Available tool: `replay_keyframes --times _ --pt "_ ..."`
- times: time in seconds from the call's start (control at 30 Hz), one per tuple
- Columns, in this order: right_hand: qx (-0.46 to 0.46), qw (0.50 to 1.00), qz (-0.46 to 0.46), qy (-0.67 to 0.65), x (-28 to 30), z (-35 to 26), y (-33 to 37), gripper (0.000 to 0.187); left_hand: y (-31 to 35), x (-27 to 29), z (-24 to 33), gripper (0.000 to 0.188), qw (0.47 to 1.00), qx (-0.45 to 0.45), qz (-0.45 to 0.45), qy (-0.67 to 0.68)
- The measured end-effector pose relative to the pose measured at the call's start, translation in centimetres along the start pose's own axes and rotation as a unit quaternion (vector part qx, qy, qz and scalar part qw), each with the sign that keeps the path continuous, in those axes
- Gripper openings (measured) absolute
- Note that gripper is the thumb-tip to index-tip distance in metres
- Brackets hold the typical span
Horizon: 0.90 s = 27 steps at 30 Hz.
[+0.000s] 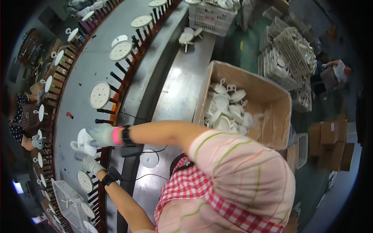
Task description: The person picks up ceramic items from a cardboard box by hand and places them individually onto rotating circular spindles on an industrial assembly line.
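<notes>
A white round plastic disc with a ring-shaped handle (pixel 82 143) is above the grey table, at the row of pegs. My right hand (pixel 104 135), in a pale glove, grips the disc by its right edge, its fingers partly blurred. Just below the disc, my left hand (pixel 92 165), also gloved, has its fingers stretched toward the handle; whether they touch it is unclear. Close to my left hand, a white disc with small holes (pixel 84 181) rests on the dark pegs. Farther up the same row sits another holed disc (pixel 100 94).
A cardboard box (pixel 248 73) of white ring-handled parts stands to my right on a metal bench (pixel 180 83). A loose white disc (pixel 149 158) and a cable lie nearby. Across the table a co-worker's gloved hand (pixel 37 141) is at another peg row. A white crate (pixel 69 202) stands lower left.
</notes>
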State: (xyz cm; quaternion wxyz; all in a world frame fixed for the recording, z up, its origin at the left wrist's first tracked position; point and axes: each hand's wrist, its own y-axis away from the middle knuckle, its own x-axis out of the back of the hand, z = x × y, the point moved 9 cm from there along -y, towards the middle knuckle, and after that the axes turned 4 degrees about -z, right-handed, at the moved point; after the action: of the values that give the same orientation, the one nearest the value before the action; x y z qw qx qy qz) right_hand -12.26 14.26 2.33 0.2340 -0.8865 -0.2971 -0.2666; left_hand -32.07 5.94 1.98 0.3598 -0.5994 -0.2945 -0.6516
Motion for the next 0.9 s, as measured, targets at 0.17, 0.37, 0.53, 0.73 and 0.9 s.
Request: replay_keyframes --times 0.17,0.37,0.53,0.73,0.9 --pt "0.041 0.991 0.04 -0.124 8.2 11.5 21.7 0.043 11.9 2.6 -2.2 0.044 0.941 -0.231 0.176 0.171" --pt "-0.487 0.842 0.225 0.047 18.5 34.7 48.3 0.035 21.4 -11.3 -5.6 0.037 0.917 0.028 -0.236 0.321" --pt "-0.569 0.819 -0.001 0.073 10.6 40.0 50.8 0.054 22.9 -15.2 0.7 0.031 0.876 -0.242 -0.296 0.294" --pt "-0.524 0.828 0.199 0.001 11.3 36.4 51.8 0.035 24.3 -11.5 3.7 0.024 0.863 -0.317 -0.31 0.242" --pt "-0.445 0.721 0.505 -0.168 17.9 32.2 52.8 0.042 25.3 -13.7 -0.8 0.027 0.877 -0.288 -0.323 0.207"
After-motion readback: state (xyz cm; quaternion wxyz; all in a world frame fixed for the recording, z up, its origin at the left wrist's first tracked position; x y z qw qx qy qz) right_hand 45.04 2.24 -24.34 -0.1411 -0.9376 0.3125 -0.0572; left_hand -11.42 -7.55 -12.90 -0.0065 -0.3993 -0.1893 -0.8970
